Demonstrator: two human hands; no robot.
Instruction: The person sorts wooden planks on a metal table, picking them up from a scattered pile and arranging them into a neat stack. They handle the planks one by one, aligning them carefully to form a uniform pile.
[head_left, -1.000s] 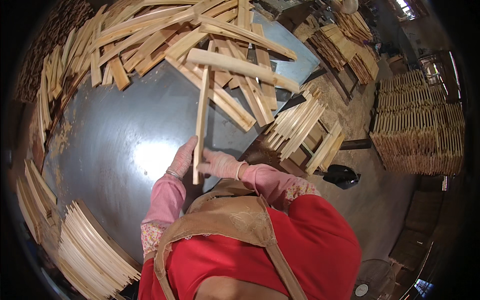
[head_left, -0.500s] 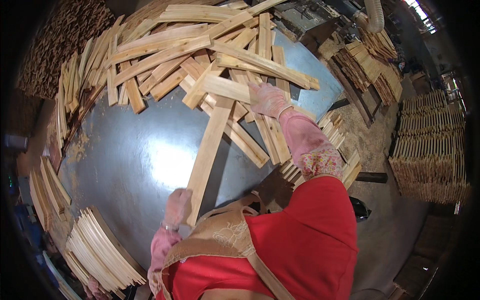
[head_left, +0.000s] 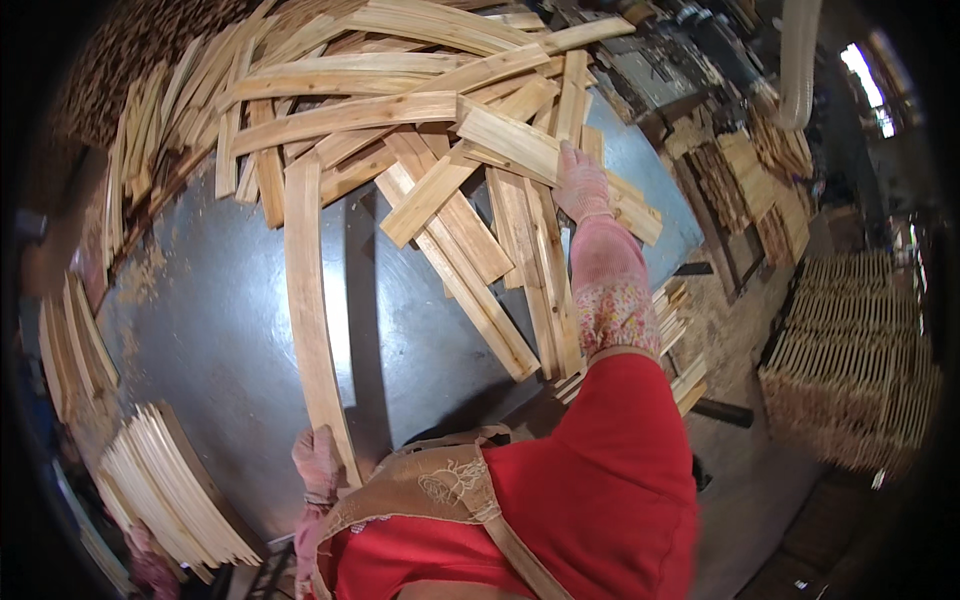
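My left hand [head_left: 317,465], gloved, is closed on the near end of a long, flat wooden board [head_left: 308,290]. That board stretches away from me over the metal table [head_left: 215,340], its far end beside the heap of loose boards. Farther off to the right, my right hand [head_left: 582,185], also gloved, grips the right end of a shorter pale board [head_left: 512,142]. This second board lies across or just above the boards of the heap [head_left: 350,105]; which of the two I cannot tell. Part of its grip is hidden behind my hand.
A bundle of thin slats [head_left: 175,490] stands at the table's near left, with another person's hand [head_left: 150,565] beside it. Tall slat stacks [head_left: 850,360] stand on the floor at right. A pale hose [head_left: 798,65] hangs at the far right.
The left-hand board has swung leftward, away from the heap's middle. My right hand and its board have moved to the right, and that board is now more tilted. The view has shifted somewhat.
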